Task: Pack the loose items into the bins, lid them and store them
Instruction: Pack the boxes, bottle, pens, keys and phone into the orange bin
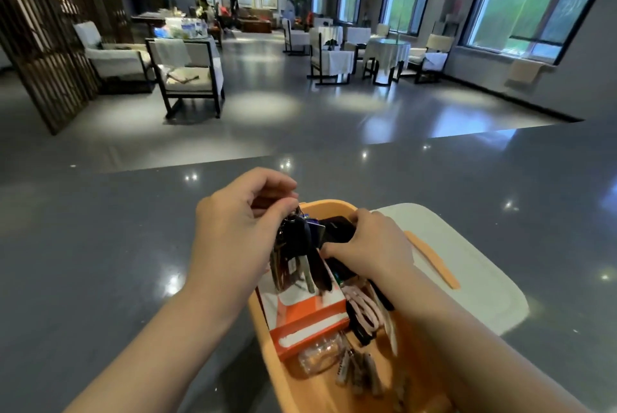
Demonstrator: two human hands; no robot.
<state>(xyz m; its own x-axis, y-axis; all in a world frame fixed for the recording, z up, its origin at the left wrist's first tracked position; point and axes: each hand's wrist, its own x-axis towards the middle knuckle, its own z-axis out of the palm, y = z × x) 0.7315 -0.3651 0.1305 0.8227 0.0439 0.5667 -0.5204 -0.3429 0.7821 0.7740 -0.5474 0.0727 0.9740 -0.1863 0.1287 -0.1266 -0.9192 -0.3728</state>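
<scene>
Fingers of left hand (233,229) pinch key bunch (297,255); right hand (370,245) grips black case (337,229) over orange bin (300,386); no legible writing.

One head-worn wide-angle view looks forward and down, close over the grey tabletop (100,245) and orange bin (300,379) (edges bowed), the lounge stretching far beyond.

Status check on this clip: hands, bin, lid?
Left hand pinches key bunch above orange bin. Right hand grips black item inside bin. White lid off, lying beside bin.
</scene>
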